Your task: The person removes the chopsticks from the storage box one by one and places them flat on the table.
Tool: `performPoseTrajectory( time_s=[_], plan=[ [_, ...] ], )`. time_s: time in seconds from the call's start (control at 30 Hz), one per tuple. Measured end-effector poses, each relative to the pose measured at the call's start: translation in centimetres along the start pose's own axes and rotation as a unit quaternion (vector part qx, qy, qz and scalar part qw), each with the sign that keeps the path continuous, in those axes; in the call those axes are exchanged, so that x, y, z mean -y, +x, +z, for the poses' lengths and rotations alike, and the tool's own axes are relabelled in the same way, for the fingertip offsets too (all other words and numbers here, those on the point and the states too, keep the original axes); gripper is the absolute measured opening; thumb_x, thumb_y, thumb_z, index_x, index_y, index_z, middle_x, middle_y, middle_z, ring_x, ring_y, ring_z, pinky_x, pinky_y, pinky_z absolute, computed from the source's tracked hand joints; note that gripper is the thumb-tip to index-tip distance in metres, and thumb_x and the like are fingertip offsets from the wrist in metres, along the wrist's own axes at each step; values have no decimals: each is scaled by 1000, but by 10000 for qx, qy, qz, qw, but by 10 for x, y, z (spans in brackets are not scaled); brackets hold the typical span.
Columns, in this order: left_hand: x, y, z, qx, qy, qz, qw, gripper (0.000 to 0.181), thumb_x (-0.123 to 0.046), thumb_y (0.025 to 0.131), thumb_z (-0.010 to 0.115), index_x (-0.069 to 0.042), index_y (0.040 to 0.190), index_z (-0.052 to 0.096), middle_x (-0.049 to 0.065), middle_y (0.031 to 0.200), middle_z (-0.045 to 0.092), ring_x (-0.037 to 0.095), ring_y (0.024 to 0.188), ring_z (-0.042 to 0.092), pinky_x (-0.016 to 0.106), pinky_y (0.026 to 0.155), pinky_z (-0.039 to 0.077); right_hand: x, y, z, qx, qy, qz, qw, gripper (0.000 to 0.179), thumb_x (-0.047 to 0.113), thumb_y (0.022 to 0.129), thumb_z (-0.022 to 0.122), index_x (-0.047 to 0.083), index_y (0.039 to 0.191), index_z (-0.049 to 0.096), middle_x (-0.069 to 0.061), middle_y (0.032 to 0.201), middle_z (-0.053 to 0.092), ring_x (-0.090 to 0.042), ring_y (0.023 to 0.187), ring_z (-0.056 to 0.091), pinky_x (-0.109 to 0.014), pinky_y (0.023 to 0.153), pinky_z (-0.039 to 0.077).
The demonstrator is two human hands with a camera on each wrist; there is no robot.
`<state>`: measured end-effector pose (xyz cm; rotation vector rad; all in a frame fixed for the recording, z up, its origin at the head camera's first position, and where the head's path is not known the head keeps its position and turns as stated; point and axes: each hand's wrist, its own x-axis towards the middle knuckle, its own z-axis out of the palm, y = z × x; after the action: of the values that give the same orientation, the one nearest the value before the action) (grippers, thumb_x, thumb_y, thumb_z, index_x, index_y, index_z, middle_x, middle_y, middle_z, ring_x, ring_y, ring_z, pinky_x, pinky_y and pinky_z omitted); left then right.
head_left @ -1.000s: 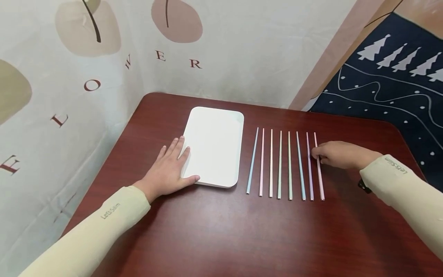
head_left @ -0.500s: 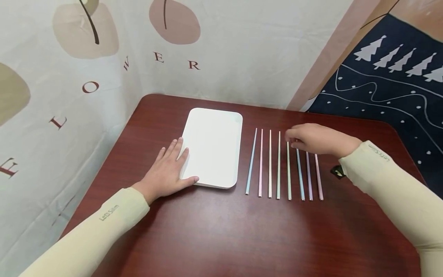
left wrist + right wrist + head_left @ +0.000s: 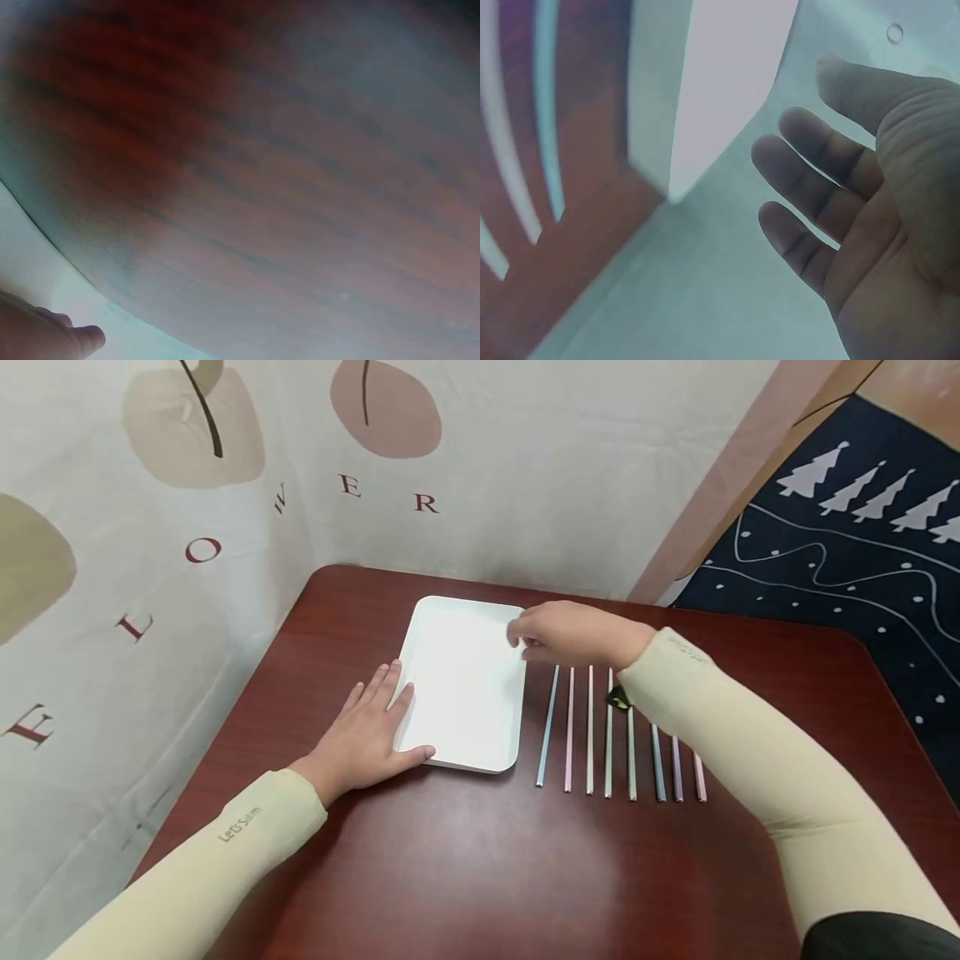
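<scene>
A white rectangular tray (image 3: 461, 693) lies on the dark red table. My left hand (image 3: 367, 727) rests on its left edge, fingers spread and thumb at the near left corner. Only a bit of that hand's thumb (image 3: 52, 334) shows in the left wrist view. My right hand (image 3: 573, 633) is over the tray's far right corner, and the right wrist view shows its fingers (image 3: 791, 169) loosely bent with nothing between them. Right of the tray, several pastel chopsticks (image 3: 547, 727) lie side by side, their far ends partly hidden under my right hand and sleeve.
A pale cloth wall (image 3: 525, 510) with printed letters stands along the table's left and far sides. At the right hangs a dark blue cloth (image 3: 847, 560) with white trees. Bare table (image 3: 480, 852) lies in front of the tray.
My right hand has swept left from the rightmost chopstick, across the row, to the tray's far right corner. The chopsticks, the tray and my left hand have stayed in place.
</scene>
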<state>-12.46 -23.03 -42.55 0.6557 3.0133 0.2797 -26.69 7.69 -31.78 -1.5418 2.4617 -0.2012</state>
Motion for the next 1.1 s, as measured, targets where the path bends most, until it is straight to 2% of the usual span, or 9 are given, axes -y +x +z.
performPoseTrajectory(
  time_s=[0.2,0.5,0.73,1.1],
  plan=[
    [-1,-1,-2,111,11,-33,9999,107,-81,87,38,2,153,31,22,164,3,37,150,2,62,114,13,9,50,14,397,-26,-52,9992,15,14,97,65,9,111,67,1,93,64,-15,86,58,-31,80,46],
    [-1,0,-2,115,32,-53,9999,106,-80,87,40,2,153,32,22,164,5,37,150,2,62,114,12,12,95,26,566,255,149,9980,24,19,99,63,11,121,66,1,96,65,-13,87,58,-29,81,46],
    [-1,-1,0,-11,81,-36,10000,104,-79,87,43,3,152,34,23,163,8,36,151,3,63,114,11,19,120,41,908,392,49,9951,25,16,100,60,10,124,62,-4,102,65,-16,91,58,-31,85,46],
    [1,0,4,-93,279,-28,9996,107,-79,87,43,4,153,29,22,163,8,34,151,-2,61,115,6,18,143,63,749,347,-36,9966,25,13,98,62,13,124,63,-3,100,67,-17,91,59,-31,87,45]
  ],
)
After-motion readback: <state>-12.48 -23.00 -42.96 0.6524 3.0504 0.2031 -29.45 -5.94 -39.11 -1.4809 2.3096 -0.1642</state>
